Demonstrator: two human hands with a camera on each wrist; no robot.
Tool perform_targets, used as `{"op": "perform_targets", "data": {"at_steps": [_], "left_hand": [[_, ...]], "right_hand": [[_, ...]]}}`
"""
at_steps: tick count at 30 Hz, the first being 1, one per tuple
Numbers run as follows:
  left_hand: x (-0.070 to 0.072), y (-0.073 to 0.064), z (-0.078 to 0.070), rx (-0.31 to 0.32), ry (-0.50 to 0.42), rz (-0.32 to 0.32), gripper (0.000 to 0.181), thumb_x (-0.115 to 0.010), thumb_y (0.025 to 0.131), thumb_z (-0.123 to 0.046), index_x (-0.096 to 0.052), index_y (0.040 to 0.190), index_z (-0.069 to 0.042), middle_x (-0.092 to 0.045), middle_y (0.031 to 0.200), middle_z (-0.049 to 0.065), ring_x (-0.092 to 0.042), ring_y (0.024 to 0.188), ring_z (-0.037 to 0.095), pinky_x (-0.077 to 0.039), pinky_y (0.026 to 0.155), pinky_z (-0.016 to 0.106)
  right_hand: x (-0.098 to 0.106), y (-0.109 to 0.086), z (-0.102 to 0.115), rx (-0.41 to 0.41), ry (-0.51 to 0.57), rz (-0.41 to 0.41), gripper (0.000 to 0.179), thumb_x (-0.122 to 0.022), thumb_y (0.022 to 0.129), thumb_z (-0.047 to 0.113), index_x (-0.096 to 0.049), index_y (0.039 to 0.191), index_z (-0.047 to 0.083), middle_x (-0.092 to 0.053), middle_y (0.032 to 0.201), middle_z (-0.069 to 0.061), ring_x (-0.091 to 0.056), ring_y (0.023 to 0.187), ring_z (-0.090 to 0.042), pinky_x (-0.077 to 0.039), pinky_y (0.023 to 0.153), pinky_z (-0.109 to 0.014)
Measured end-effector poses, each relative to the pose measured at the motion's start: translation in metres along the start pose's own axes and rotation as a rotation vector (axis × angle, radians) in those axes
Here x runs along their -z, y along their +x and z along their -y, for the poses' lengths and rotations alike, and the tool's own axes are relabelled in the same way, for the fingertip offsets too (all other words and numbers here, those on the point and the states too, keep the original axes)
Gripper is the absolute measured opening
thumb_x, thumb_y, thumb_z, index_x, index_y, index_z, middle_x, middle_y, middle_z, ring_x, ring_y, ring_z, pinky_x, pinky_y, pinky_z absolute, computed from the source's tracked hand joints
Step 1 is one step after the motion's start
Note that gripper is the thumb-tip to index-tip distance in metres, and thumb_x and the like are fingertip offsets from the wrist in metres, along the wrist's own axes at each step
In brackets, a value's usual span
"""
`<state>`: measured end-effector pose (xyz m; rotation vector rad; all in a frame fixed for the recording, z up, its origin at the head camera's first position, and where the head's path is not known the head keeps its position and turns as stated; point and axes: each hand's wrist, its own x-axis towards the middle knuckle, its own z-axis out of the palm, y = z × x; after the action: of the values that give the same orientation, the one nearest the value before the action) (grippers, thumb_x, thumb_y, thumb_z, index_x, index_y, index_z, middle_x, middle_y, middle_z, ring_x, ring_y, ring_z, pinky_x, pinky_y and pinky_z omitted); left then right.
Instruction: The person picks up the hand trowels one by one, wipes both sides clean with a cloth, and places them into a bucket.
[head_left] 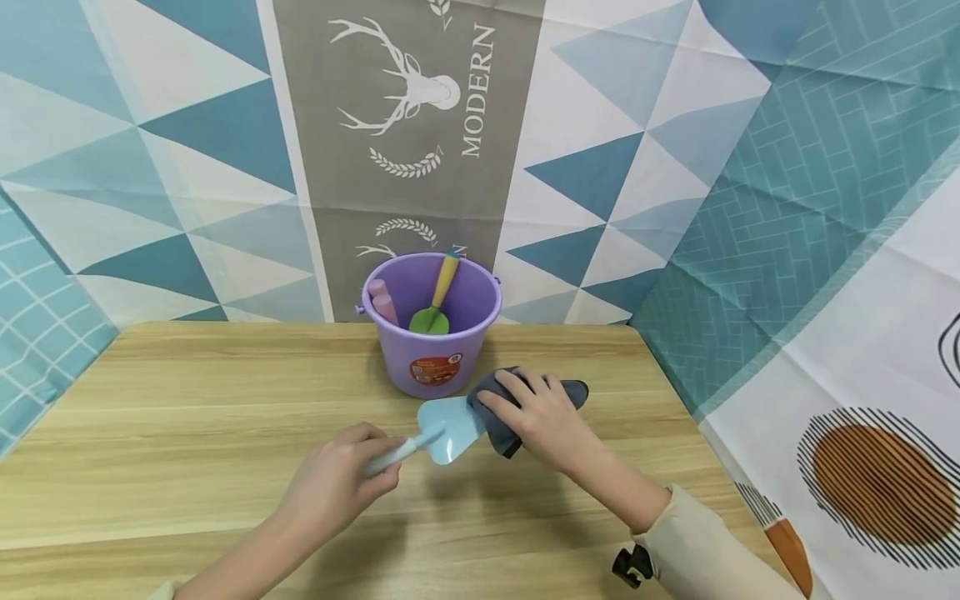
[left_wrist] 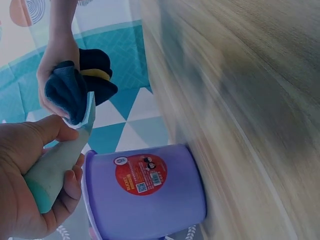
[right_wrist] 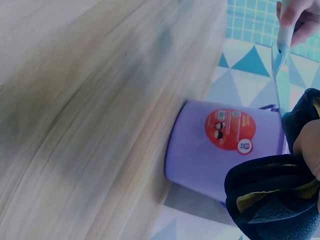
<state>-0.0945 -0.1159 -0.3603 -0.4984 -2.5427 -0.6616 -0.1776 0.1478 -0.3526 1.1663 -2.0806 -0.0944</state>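
Note:
My left hand (head_left: pixel 341 471) grips the pale handle of a light-blue toy shovel (head_left: pixel 448 427), holding it above the table. In my right hand (head_left: pixel 546 417) is a bunched dark grey-blue cloth (head_left: pixel 495 410), which meets the far end of the shovel's blade and hides its tip. The left wrist view shows the fingers curled round the shovel handle (left_wrist: pixel 60 165) and the cloth (left_wrist: pixel 70 92) against the blade. Yellowish patches show between the folds of the cloth (right_wrist: pixel 280 200) in the right wrist view.
Just behind the hands a purple bucket (head_left: pixel 390 333) with a red sticker stands on the wooden table (head_left: pixel 187 417). Inside it are a green shovel (head_left: pixel 430 321) with a yellow handle and a pink-handled item (head_left: pixel 383 304). Patterned fabric (head_left: pixel 600 167) hangs behind the table.

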Motion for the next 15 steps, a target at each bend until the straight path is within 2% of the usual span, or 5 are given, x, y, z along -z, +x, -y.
{"op": "perform_targets", "data": {"at_steps": [4, 8, 11, 15], "left_hand": [[0.0, 0.004, -0.003, 0.041, 0.036, 0.046, 0.024, -0.076, 0.069, -0.014, -0.075, 0.093, -0.016, -0.064, 0.082, -0.007, -0.051, 0.063, 0.001, -0.043, 0.052, 0.018], [-0.002, 0.008, -0.007, 0.013, 0.071, 0.065, 0.025, -0.076, 0.07, -0.015, -0.075, 0.095, -0.015, -0.064, 0.082, -0.005, -0.053, 0.065, 0.004, -0.044, 0.052, 0.018], [-0.003, 0.009, -0.01, -0.023, 0.08, 0.054, 0.025, -0.076, 0.07, -0.014, -0.075, 0.095, -0.015, -0.064, 0.082, -0.004, -0.055, 0.067, 0.005, -0.044, 0.051, 0.018], [-0.005, 0.008, -0.009, -0.07, 0.086, 0.017, 0.025, -0.077, 0.069, -0.013, -0.075, 0.094, -0.015, -0.063, 0.081, -0.005, -0.055, 0.068, 0.006, -0.044, 0.052, 0.018]], "right_hand": [[-0.001, 0.007, 0.009, 0.034, -0.007, -0.086, 0.027, -0.046, 0.097, 0.01, -0.065, 0.112, 0.021, -0.063, 0.114, -0.008, -0.06, 0.099, -0.028, -0.053, 0.066, -0.04], [-0.003, 0.015, 0.022, 0.093, -0.063, -0.129, 0.035, -0.034, 0.102, 0.013, -0.064, 0.116, 0.025, -0.065, 0.115, -0.006, -0.062, 0.099, -0.026, -0.055, 0.065, -0.041], [-0.004, 0.017, 0.029, 0.126, -0.111, -0.105, 0.038, -0.031, 0.103, 0.014, -0.061, 0.122, 0.027, -0.064, 0.119, -0.004, -0.063, 0.1, -0.025, -0.056, 0.066, -0.045], [-0.004, 0.017, 0.032, 0.147, -0.142, -0.027, 0.038, -0.03, 0.102, 0.015, -0.057, 0.125, 0.029, -0.061, 0.123, -0.003, -0.061, 0.103, -0.026, -0.055, 0.067, -0.047]]}}
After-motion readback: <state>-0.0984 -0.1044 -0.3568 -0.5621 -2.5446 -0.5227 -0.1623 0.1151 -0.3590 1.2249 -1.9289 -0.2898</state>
